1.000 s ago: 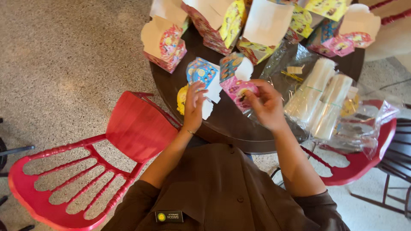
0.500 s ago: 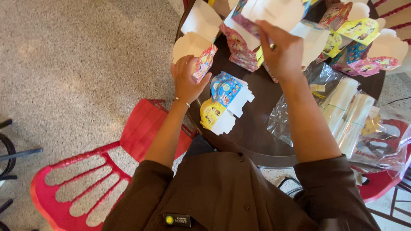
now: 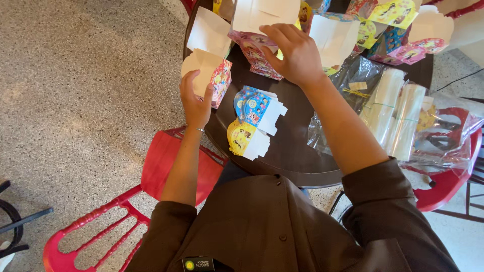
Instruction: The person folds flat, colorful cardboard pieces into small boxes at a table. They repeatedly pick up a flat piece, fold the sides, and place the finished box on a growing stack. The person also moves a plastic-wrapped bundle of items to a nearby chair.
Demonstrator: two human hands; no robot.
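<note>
Two pink cartoon-printed boxes: left hand (image 3: 195, 103) grasps one (image 3: 209, 75), right hand (image 3: 295, 53) another (image 3: 254, 50)

Speckled grey terrazzo floor (image 3: 85, 90) in soft daylight, round dark brown table (image 3: 297, 151) at centre, red plastic chair (image 3: 151, 191) at its left edge, second red chair (image 3: 448, 186) at right, black metal legs (image 3: 15, 226) bottom left.

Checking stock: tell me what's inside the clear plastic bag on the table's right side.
The clear plastic bag holds two wrapped stacks of white items, lying side by side, plus something yellowish behind them. The glare and crinkled plastic hide what they are and anything beneath.
</note>
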